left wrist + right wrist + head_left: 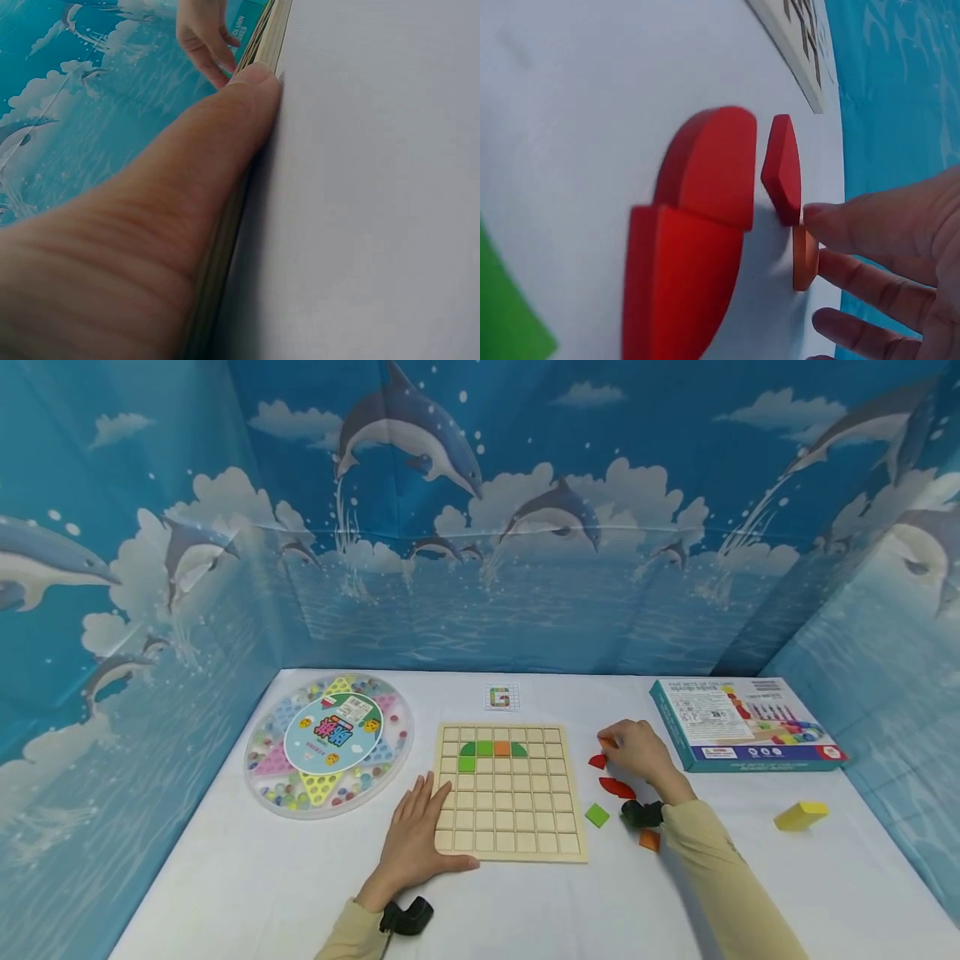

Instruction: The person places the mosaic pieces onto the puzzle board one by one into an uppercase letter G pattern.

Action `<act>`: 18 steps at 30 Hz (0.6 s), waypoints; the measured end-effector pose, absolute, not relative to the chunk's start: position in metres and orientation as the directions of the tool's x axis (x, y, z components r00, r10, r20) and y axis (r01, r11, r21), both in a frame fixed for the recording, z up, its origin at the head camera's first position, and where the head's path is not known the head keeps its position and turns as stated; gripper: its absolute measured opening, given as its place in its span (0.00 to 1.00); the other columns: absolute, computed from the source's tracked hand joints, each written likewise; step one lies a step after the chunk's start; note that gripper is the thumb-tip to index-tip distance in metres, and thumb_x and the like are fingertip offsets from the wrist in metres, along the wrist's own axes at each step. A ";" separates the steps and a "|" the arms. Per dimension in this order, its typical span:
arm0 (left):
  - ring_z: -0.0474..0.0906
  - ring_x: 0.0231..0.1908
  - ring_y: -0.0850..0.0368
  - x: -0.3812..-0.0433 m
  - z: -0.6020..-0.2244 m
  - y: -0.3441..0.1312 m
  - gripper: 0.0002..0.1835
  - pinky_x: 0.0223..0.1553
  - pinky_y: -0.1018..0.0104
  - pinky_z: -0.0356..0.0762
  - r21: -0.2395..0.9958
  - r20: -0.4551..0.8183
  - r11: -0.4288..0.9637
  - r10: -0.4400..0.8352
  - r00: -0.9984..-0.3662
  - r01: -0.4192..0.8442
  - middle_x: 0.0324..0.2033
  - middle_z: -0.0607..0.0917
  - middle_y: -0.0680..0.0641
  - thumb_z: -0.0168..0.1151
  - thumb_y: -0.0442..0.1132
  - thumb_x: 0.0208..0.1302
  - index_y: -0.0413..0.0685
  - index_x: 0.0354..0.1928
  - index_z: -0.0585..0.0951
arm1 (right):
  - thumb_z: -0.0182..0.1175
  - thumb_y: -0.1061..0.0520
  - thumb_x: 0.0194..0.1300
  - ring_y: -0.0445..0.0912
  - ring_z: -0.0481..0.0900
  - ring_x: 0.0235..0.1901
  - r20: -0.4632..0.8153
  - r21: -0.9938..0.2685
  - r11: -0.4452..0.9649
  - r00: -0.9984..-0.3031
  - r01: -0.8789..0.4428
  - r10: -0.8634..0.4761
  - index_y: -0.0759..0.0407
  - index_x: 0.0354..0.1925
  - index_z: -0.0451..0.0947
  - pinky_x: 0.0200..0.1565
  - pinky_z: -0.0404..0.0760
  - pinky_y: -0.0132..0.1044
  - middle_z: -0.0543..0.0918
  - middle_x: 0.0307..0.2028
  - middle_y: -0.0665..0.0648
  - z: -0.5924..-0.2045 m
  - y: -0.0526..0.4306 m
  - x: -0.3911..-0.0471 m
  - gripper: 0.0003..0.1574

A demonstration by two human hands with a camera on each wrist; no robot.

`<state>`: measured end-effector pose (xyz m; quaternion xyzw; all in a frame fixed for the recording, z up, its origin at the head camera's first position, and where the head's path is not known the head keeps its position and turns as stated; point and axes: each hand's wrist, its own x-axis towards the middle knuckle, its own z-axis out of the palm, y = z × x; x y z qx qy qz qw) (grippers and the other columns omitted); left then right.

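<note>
My left hand [416,839] lies over the lower-left corner of a wooden grid board [517,859], fingers spread and straight. In the left wrist view its thumb [217,120] runs along the board's front edge. A row on the board has a green quarter-round block [468,749], a green square [484,748], an orange square [502,749] and another green quarter-round; a second green square [467,765] sits below. Right of the board, my right hand [637,750] pinches an orange block [804,259] between thumb and finger, beside a red quarter-round block [782,169].
Two red blocks [617,788] lie together, with a green square block [597,815] and an orange block [649,840] nearer me. A pattern card [502,697] is behind the board. Left stands a round marble game [262,785]; right, a boxed set [750,727] and yellow block [801,816].
</note>
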<state>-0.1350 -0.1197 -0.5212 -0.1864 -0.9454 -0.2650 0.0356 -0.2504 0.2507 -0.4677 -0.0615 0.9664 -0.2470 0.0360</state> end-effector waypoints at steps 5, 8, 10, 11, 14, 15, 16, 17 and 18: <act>0.40 0.71 0.43 -0.134 -0.520 -0.119 0.63 0.67 0.47 0.41 0.494 0.160 0.787 0.336 -0.928 0.370 0.71 0.51 0.36 0.68 0.73 0.37 0.44 0.72 0.57 | 0.62 0.61 0.60 0.61 0.70 0.45 -0.088 -0.424 0.902 -0.987 -0.083 -0.132 0.68 0.50 0.80 0.47 0.74 0.57 0.76 0.47 0.69 -0.466 0.254 -0.244 0.19; 0.40 0.71 0.43 -0.134 -0.520 -0.119 0.63 0.67 0.47 0.41 0.496 0.156 0.786 0.339 -0.928 0.370 0.71 0.51 0.36 0.68 0.73 0.37 0.44 0.72 0.57 | 0.62 0.60 0.61 0.60 0.72 0.44 -0.101 -0.406 0.911 -0.988 -0.065 -0.115 0.65 0.51 0.81 0.44 0.76 0.55 0.77 0.44 0.67 -0.465 0.256 -0.239 0.19; 0.40 0.71 0.43 -0.133 -0.521 -0.119 0.63 0.67 0.48 0.41 0.493 0.153 0.787 0.341 -0.928 0.371 0.71 0.51 0.36 0.67 0.74 0.38 0.45 0.72 0.57 | 0.63 0.59 0.61 0.59 0.72 0.43 -0.105 -0.406 0.913 -0.990 -0.046 -0.097 0.63 0.51 0.81 0.42 0.76 0.54 0.77 0.43 0.66 -0.465 0.258 -0.237 0.19; 0.40 0.71 0.43 -0.133 -0.521 -0.119 0.63 0.67 0.48 0.41 0.492 0.155 0.787 0.342 -0.927 0.372 0.71 0.51 0.36 0.67 0.74 0.38 0.45 0.72 0.57 | 0.63 0.59 0.61 0.59 0.73 0.43 -0.106 -0.408 0.912 -0.991 -0.036 -0.087 0.62 0.51 0.82 0.41 0.76 0.54 0.77 0.42 0.65 -0.466 0.259 -0.236 0.19; 0.39 0.71 0.44 -0.134 -0.522 -0.119 0.64 0.67 0.48 0.40 0.489 0.156 0.789 0.341 -0.927 0.373 0.71 0.50 0.37 0.67 0.74 0.37 0.45 0.73 0.56 | 0.64 0.57 0.60 0.59 0.73 0.43 -0.095 -0.430 0.903 -0.993 -0.018 -0.065 0.62 0.49 0.83 0.41 0.76 0.53 0.78 0.42 0.64 -0.466 0.261 -0.235 0.18; 0.39 0.71 0.44 -0.134 -0.522 -0.120 0.64 0.67 0.49 0.40 0.488 0.158 0.790 0.340 -0.927 0.373 0.71 0.50 0.37 0.67 0.74 0.37 0.45 0.73 0.56 | 0.64 0.57 0.60 0.58 0.74 0.43 -0.090 -0.439 0.898 -0.994 -0.017 -0.063 0.62 0.48 0.83 0.41 0.75 0.53 0.79 0.41 0.64 -0.466 0.262 -0.235 0.18; 0.39 0.71 0.44 -0.134 -0.522 -0.120 0.64 0.67 0.49 0.40 0.488 0.160 0.789 0.339 -0.927 0.373 0.71 0.50 0.37 0.67 0.73 0.37 0.45 0.73 0.56 | 0.65 0.56 0.60 0.58 0.74 0.42 -0.088 -0.448 0.894 -0.994 -0.015 -0.061 0.63 0.47 0.83 0.41 0.75 0.53 0.79 0.41 0.64 -0.466 0.263 -0.235 0.18; 0.39 0.71 0.44 -0.134 -0.522 -0.120 0.64 0.67 0.49 0.40 0.487 0.163 0.790 0.338 -0.927 0.373 0.71 0.50 0.37 0.68 0.73 0.37 0.45 0.73 0.56 | 0.65 0.56 0.59 0.58 0.74 0.41 -0.087 -0.457 0.890 -0.995 -0.013 -0.059 0.63 0.46 0.83 0.41 0.75 0.53 0.79 0.41 0.64 -0.466 0.263 -0.235 0.17; 0.39 0.71 0.44 -0.134 -0.521 -0.120 0.64 0.67 0.49 0.40 0.487 0.165 0.789 0.338 -0.927 0.374 0.71 0.50 0.37 0.68 0.73 0.37 0.45 0.73 0.57 | 0.66 0.56 0.59 0.57 0.74 0.41 -0.088 -0.464 0.886 -0.995 -0.008 -0.055 0.63 0.45 0.82 0.41 0.75 0.53 0.80 0.40 0.63 -0.465 0.264 -0.234 0.17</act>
